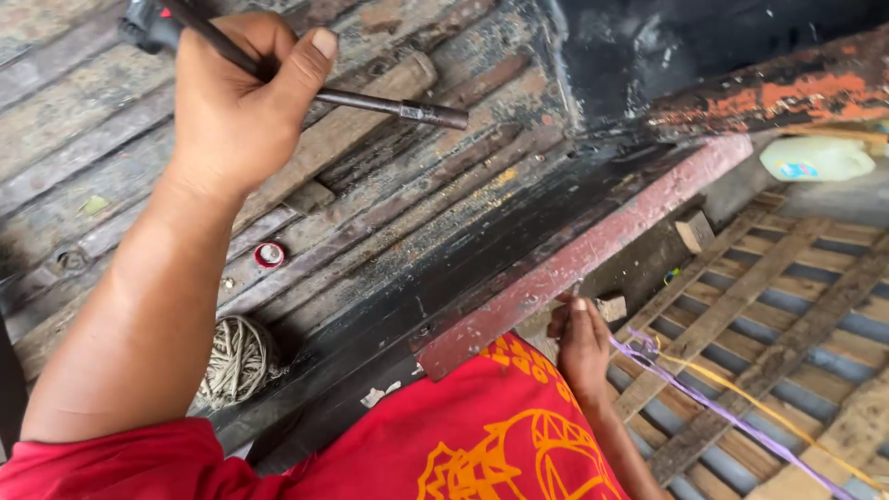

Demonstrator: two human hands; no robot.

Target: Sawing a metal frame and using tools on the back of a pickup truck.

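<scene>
From my remote seat I see a worn, grooved metal truck bed filling the view, its rusty red edge rail running diagonally. The left hand is clenched around a dark steel rod, held above the bed's upper left. The right hand curls loosely against the rail's underside; what it grips, I cannot tell. Twine ball and small red cap lie near the lower left edge. A steady, firm grip on the rod seems wise.

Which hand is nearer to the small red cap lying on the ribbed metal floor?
Left. The left hand grips a dark metal rod just above the red cap. The right hand is farther off, beyond the red-painted edge, near purple and yellow straps.
</scene>
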